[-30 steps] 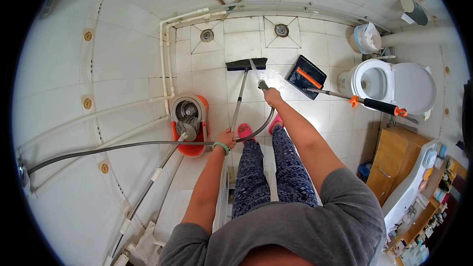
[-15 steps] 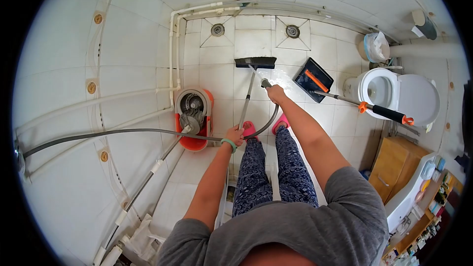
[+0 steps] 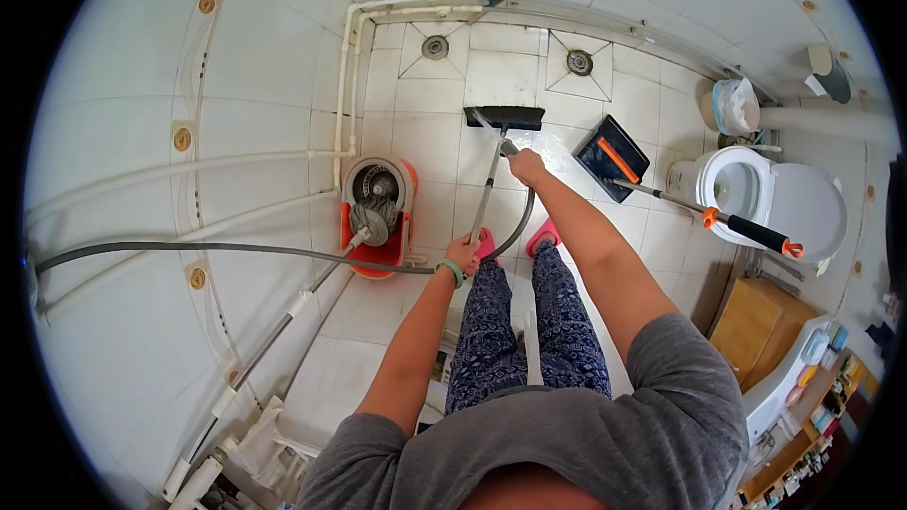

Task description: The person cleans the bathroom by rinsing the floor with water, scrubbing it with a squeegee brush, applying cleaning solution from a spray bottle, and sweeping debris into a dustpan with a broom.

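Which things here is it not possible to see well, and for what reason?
All in the head view:
- Bottom of bucket: hidden by mop head.
- Contents of bin: covered by white bag.
- Far end of hose: lost at dark left edge.
- Part of broom: covered by left hand.
- Shelf items: too small to identify.

White toilet (image 3: 784, 212) near wooden cabinet (image 3: 761, 329).

The bare left hand with a pale green wristband (image 3: 462, 258) is closed, palm inward. The bare right hand (image 3: 526, 166) grips farther forward, its arm extended.
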### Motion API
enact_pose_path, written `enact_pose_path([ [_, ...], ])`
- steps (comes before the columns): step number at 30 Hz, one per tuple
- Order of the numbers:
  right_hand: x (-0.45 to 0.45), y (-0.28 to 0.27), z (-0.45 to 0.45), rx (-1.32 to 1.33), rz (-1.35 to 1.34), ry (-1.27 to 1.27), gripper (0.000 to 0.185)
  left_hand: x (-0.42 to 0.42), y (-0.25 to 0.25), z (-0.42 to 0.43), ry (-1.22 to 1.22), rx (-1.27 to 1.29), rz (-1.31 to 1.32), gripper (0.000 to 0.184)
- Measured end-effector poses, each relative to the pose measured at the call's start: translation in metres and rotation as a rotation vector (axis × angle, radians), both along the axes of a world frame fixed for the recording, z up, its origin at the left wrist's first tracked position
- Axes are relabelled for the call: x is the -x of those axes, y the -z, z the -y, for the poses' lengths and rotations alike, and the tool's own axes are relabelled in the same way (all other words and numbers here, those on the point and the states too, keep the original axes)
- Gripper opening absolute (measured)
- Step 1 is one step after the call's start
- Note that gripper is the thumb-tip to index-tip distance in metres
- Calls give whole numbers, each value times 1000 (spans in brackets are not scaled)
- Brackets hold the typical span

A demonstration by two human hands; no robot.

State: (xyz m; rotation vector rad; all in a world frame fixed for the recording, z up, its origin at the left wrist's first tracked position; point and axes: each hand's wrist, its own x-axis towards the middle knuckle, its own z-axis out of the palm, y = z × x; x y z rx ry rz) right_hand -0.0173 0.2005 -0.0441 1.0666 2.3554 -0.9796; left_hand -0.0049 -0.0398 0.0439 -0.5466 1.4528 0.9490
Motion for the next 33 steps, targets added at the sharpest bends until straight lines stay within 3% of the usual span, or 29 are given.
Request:
enact_pose_path([
  [4, 9, -27, 3, 80, 64, 9, 46, -6, 31, 5, 182, -25, -246, 34],
  [7, 13, -29, 3, 65, 57, -8, 46, -5, 31, 5, 73, -73, -196, 28],
  [9, 15, -32, 3, 70, 73, -28, 45, -2, 32, 4, -34, -20, 23, 24],
  [13, 15, -17, 4, 29, 67, -46, 44, 4, 43, 5, -143, -14, 161, 23],
  [15, 17, -17, 6, 33, 90, -45, 32, 7, 55, 9, -127, -30, 242, 28],
  [22, 8, -11, 16, 16, 137, -15, 34, -11, 45, 15, -141, -55, 254, 34],
  [23, 5, -17, 13, -15, 160, -204, 35, -16, 64, 19, -149, -10, 231, 35],
  [24, 1, -14, 12, -22, 166, -202, 35, -16, 65, 15, -157, 33, 209, 36],
  [28, -9, -20, 10, 24, 179, 39, 35, -18, 65, 15, -212, -39, 302, 49],
  [31, -17, -8, 7, 52, 188, 181, 35, -26, 66, 19, -39, -27, 39, 44],
  [33, -23, 5, 4, 37, 164, 296, 36, -15, 56, 11, -140, 24, 217, 34],
])
